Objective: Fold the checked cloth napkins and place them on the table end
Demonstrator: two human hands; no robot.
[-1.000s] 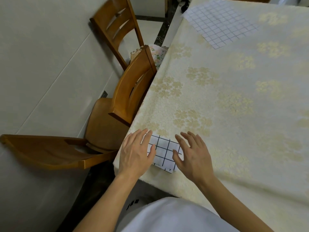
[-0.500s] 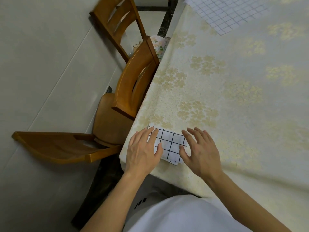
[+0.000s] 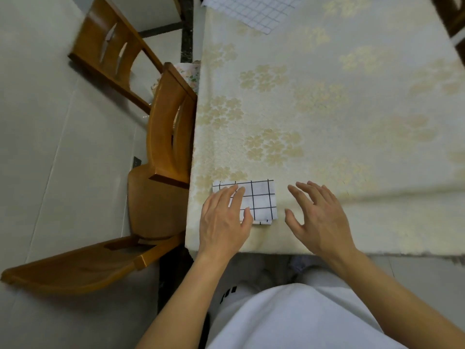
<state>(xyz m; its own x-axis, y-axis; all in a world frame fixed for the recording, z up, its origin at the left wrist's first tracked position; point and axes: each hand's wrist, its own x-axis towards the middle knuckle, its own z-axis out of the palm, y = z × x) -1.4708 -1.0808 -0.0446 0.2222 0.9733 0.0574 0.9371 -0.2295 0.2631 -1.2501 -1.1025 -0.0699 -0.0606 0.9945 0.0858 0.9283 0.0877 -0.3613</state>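
Pale floor tiles and a worktop (image 3: 352, 122) under a cream floral covering make up the scene, viewed from above at the near end of that worktop. One folded napkin (image 3: 261, 200), white with a dark check, lies flat as a compact rectangle near the left corner of this near edge. Left hand (image 3: 224, 222) rests on the napkin's left portion, fingers straight and laid flat, pressing rather than gripping. Right hand (image 3: 319, 217) is just beside the napkin to its right, fingers spread wide and relaxed, holding nothing and not touching the cloth. Compared with half a second ago, the right hand has come off the napkin's right edge and now stands apart from it, and the napkin sits squarer to the worktop edge. Judgement: folding of this piece appears finished and it is placed at the end; only the left hand's release remains. Count: two checked napkins in view, one folded here and one unfolded napkin (image 3: 254, 11) lying open at the far end, partly cut off by the frame, which presumably is the next item to fold. Two wooden chairs stand at the left side, the nearer chair (image 3: 166, 137) tucked against the worktop, the farther chair (image 3: 110, 54) set off from it.
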